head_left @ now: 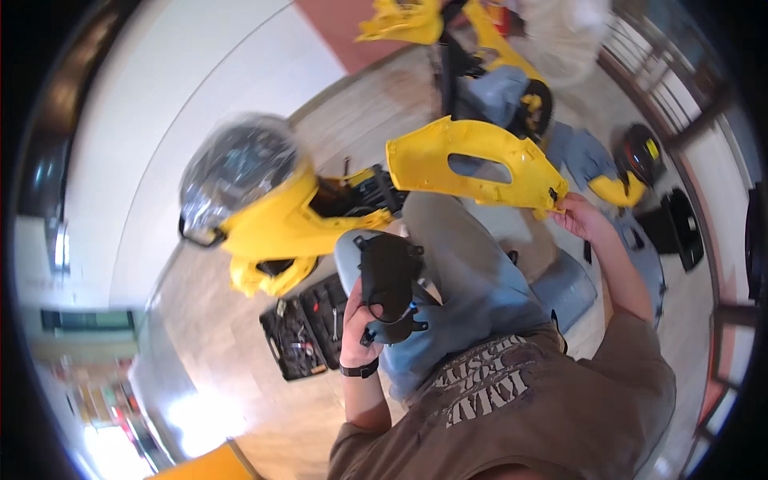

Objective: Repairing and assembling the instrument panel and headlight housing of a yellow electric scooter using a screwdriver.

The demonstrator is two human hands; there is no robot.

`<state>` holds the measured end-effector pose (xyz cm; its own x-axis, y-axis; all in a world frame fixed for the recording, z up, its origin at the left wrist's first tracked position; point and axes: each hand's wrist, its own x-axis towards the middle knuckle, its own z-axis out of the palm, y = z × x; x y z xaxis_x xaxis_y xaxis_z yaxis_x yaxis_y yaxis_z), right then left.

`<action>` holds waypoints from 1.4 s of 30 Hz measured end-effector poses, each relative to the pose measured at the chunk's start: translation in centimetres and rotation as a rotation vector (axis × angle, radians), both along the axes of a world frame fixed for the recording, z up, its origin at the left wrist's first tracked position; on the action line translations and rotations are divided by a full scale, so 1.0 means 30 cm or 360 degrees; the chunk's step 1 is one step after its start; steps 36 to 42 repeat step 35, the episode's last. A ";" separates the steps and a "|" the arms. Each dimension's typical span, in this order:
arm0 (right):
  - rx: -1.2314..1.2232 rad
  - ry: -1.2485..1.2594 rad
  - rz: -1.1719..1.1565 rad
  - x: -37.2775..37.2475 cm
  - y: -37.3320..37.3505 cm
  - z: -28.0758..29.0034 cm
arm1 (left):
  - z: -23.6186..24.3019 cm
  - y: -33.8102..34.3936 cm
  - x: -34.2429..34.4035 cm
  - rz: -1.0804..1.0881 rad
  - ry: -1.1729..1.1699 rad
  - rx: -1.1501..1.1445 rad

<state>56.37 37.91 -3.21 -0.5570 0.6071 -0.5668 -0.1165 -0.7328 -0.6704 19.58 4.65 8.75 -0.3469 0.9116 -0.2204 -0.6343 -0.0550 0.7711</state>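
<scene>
My left hand (356, 326), with a dark band at its wrist, is closed around a black plastic part (387, 276) with mounting tabs and a thin cable. The part is held above my knee, and its far side is hidden. My right hand (582, 218) pinches the right end of a curved yellow body panel (424, 164) that has a long oval opening. The panel reaches out leftward in front of my legs. Beyond my left hand stands a yellow scooter body (280, 222), its front wrapped in clear plastic (240, 164).
An open black tool case (298, 340) with wrenches lies on the floor by my left hand. Farther off stands another partly stripped yellow vehicle (504, 60). At the right are a black and yellow part (640, 156), a black bin (680, 230) and a grey-blue seat (568, 292).
</scene>
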 end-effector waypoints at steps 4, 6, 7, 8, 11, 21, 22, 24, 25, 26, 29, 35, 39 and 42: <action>0.0043 -0.0011 0.0313 -0.247 -0.002 0.053 | 0.112 -0.118 -0.025 -0.0086 -0.0067 0.0016; 0.0047 -0.0018 0.0507 -0.365 -0.015 0.065 | 0.172 -0.166 -0.012 0.0018 0.0009 -0.0075; 0.0036 -0.0008 0.0586 -0.421 -0.026 0.076 | 0.174 -0.198 -0.029 -0.0009 0.0049 -0.0101; 0.0063 -0.0040 0.0673 -0.471 -0.039 0.091 | 0.174 -0.226 -0.045 -0.0040 0.0086 -0.0131; 0.0089 -0.0044 0.0899 -0.588 -0.067 0.132 | 0.189 -0.261 -0.074 0.0101 -0.0043 -0.0216; 0.0147 -0.0047 0.1263 -0.792 -0.106 0.111 | 0.122 -0.361 -0.177 0.0413 -0.0023 -0.0216; 0.0183 -0.0066 0.1291 -0.798 -0.112 0.114 | 0.105 -0.381 -0.194 0.0467 -0.0016 -0.0161; 0.0213 -0.0134 0.1299 -0.802 -0.129 0.121 | 0.084 -0.398 -0.219 0.0576 -0.0118 -0.0083; 0.0245 -0.0183 0.1310 -0.803 -0.138 0.126 | 0.089 -0.397 -0.231 0.0630 -0.0177 -0.0045; 0.0250 -0.0205 0.1308 -0.799 -0.150 0.126 | 0.098 -0.390 -0.242 0.0684 -0.0238 -0.0007; 0.0377 -0.0258 0.1241 -0.799 -0.197 0.156 | 0.094 -0.362 -0.263 0.0673 -0.0295 0.0021; 0.0289 -0.0230 0.1158 -0.780 -0.204 0.141 | 0.026 -0.301 -0.277 0.0559 -0.0293 -0.0015; 0.0289 -0.0230 0.1158 -0.780 -0.204 0.141 | 0.026 -0.301 -0.277 0.0559 -0.0293 -0.0015; 0.0289 -0.0230 0.1158 -0.780 -0.204 0.141 | 0.026 -0.301 -0.277 0.0559 -0.0293 -0.0015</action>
